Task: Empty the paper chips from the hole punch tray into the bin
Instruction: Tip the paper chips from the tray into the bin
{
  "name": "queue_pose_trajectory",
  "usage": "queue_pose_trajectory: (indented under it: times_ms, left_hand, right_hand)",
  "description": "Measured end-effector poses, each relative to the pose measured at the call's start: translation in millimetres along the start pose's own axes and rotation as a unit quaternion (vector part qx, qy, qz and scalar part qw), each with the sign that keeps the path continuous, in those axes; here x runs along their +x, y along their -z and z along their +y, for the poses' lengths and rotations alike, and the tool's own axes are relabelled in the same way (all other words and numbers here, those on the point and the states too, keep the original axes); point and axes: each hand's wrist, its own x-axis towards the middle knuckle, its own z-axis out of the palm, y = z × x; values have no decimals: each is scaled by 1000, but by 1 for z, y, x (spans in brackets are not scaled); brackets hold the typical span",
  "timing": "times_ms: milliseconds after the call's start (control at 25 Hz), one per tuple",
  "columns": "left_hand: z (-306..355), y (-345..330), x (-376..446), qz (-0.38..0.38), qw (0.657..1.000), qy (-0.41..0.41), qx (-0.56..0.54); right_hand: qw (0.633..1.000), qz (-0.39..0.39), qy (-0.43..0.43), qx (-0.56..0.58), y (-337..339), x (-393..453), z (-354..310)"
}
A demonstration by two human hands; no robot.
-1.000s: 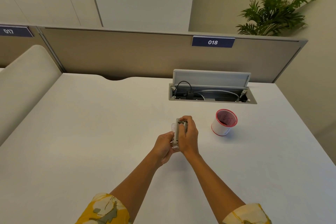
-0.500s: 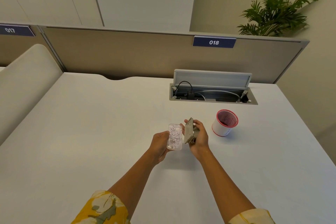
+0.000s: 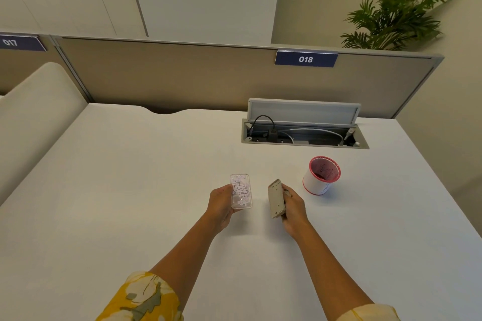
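**Tray and punch held apart over the desk**

A clear tray (image 3: 241, 191) is being held in the left hand (image 3: 221, 204). The tray is being gripped along its left side, with the fingers curled around that edge. It is being kept flat, open side up, and it is filled with little pale paper chips (image 3: 240, 187). None of the chips are being spilled on the white desk (image 3: 130, 177).

The hole punch (image 3: 276, 198) is being held in the right hand (image 3: 293, 206). The fingers are being wrapped tightly around its far side, so only its flat grey bottom is being shown to the camera. It is being tilted up on its edge. The punch and the tray are being kept apart, with a gap of bare desk seen between them.

A small round bin (image 3: 321, 175) with a red rim is being left standing on the desk, near the right hand and a bit behind it. It is well apart from the tray. Behind the bin, an open cable box (image 3: 303, 135) is being seen set into the desk.
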Motion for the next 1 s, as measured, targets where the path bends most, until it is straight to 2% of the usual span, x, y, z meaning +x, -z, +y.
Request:
queue_pose_trajectory:
  times_ms: [120, 240, 640, 840, 1000]
  left_hand:
    - [-1, -3, 0, -2, 1000, 4, -2]
    - [-2, -6, 0, -3, 1000, 4, -6]
    - [-3, -17, 3, -28, 999, 10, 16]
    - [-1, -27, 2, -63, 997, 19, 41]
    - [-1, -44, 2, -80, 996, 20, 42]
  right_hand:
    - [986, 66, 67, -141, 8, 0, 11]
    - [970, 72, 91, -212, 9, 2, 21]
    - [948, 73, 86, -297, 19, 4, 20]
    - [943, 58, 28, -326, 25, 7, 4]
    - [941, 86, 66, -319, 31, 8, -14]
